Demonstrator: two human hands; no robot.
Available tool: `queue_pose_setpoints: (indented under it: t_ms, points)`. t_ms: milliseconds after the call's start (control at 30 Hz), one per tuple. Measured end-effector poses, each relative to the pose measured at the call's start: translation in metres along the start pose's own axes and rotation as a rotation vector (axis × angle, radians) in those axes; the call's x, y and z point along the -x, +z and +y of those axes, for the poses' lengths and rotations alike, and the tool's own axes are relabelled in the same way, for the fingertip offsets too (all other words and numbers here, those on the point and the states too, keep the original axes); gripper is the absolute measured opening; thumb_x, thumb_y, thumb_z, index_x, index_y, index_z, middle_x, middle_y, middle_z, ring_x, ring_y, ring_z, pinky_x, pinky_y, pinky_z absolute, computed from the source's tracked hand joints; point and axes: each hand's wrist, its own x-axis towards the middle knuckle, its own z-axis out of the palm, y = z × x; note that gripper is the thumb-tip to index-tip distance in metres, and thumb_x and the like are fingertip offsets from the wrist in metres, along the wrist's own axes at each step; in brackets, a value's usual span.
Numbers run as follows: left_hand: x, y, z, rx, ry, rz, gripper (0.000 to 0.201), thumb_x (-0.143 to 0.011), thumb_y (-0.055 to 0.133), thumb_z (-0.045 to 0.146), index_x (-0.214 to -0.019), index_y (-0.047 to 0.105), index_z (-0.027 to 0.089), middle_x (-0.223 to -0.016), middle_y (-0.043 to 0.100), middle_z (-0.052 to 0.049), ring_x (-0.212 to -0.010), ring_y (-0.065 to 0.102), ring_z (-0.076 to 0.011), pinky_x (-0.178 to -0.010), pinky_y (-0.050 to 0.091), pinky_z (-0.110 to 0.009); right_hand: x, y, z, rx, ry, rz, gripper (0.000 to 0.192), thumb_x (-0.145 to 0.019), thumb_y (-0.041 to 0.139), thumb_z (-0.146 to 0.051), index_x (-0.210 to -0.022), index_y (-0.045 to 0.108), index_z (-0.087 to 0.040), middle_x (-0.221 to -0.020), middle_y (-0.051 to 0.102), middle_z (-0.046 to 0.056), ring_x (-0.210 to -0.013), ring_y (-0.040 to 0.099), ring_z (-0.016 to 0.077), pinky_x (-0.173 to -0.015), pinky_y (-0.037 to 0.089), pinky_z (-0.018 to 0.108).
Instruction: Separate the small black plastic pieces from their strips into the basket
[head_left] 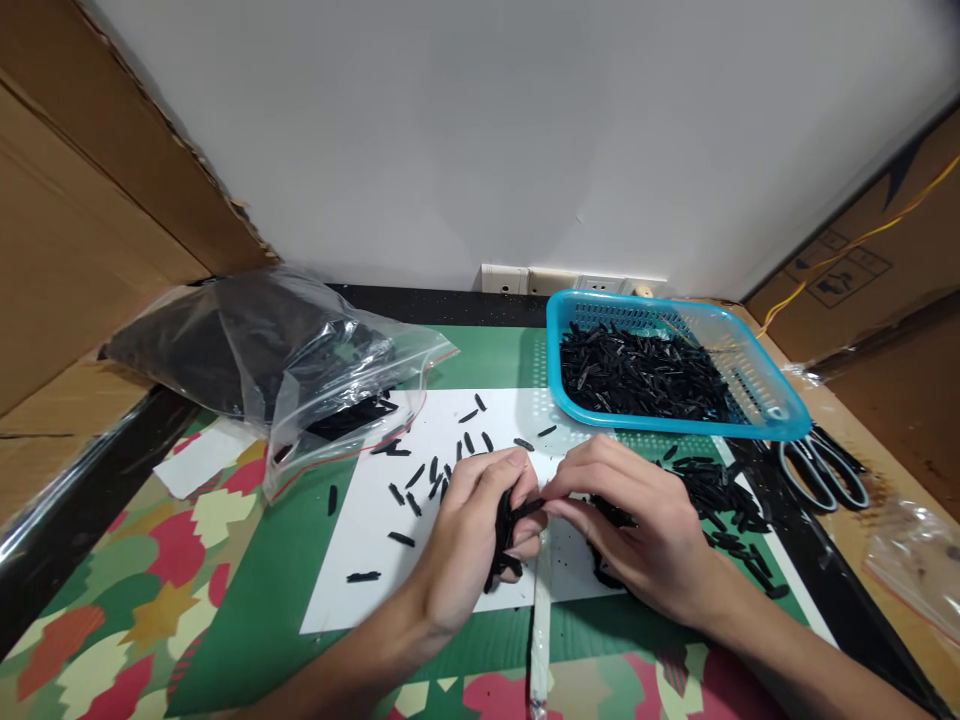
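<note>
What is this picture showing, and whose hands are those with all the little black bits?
There is no machine here. A person wears a camera on their head, so you look down at their own two hands. The left hand grips a bunch of small black strips. The right hand pinches at the top of that bunch. Under them lies a white sheet with loose black pieces scattered on it. Behind is a blue basket full of the same pieces. At the left lies a clear plastic bag of dark stuff, and at the right lie scissors.
</note>
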Motion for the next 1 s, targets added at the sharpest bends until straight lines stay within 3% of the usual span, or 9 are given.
queue_pose_setpoints:
  t_ms: [167, 367, 733, 1000]
  points:
    - [0.0017, 0.0016, 0.0005, -0.017, 0.036, -0.076, 0.040, -0.099, 0.056, 0.048, -0.073, 0.043, 0.021, -0.055, 0.041, 0.006, -0.046, 0.032, -0.0073, -0.041, 0.020, -0.015, -0.0004, -0.0047, -0.0032, -0.021, 0.130, 0.115, 0.009, -0.101, 0.067, -0.010, -0.101, 0.070, -0.019, -0.090, 0.072, 0.003, -0.081, 0.067, 0.0169, -0.075, 0.054, 0.030]
    - [0.0032, 0.0025, -0.0028, -0.007, 0.124, -0.165, 0.043, -0.102, 0.053, 0.043, -0.069, 0.042, 0.020, -0.057, 0.041, 0.005, -0.050, 0.031, -0.0070, -0.047, 0.027, -0.019, -0.0009, -0.0016, -0.0028, -0.029, 0.170, 0.140, 0.010, -0.101, 0.066, -0.011, -0.097, 0.069, -0.019, -0.088, 0.071, 0.003, -0.079, 0.066, 0.0167, -0.073, 0.053, 0.029]
    - [0.0047, -0.0013, -0.0028, -0.054, 0.167, -0.149, 0.042, -0.104, 0.053, 0.042, -0.070, 0.040, 0.021, -0.058, 0.042, 0.005, -0.050, 0.034, -0.0079, -0.046, 0.026, -0.019, -0.0002, -0.0038, -0.0004, -0.068, 0.158, 0.094, 0.009, -0.099, 0.068, -0.012, -0.105, 0.072, -0.017, -0.094, 0.072, 0.004, -0.082, 0.066, 0.0160, -0.076, 0.053, 0.028]
    - [0.0063, -0.0037, -0.0021, -0.037, 0.174, -0.158, 0.038, -0.103, 0.052, 0.039, -0.071, 0.042, 0.020, -0.058, 0.045, 0.004, -0.049, 0.035, -0.0080, -0.044, 0.024, -0.017, 0.0004, -0.0031, 0.0017, -0.059, 0.166, 0.118, 0.008, -0.100, 0.068, -0.011, -0.101, 0.071, -0.019, -0.089, 0.071, 0.002, -0.079, 0.065, 0.0149, -0.074, 0.053, 0.028]
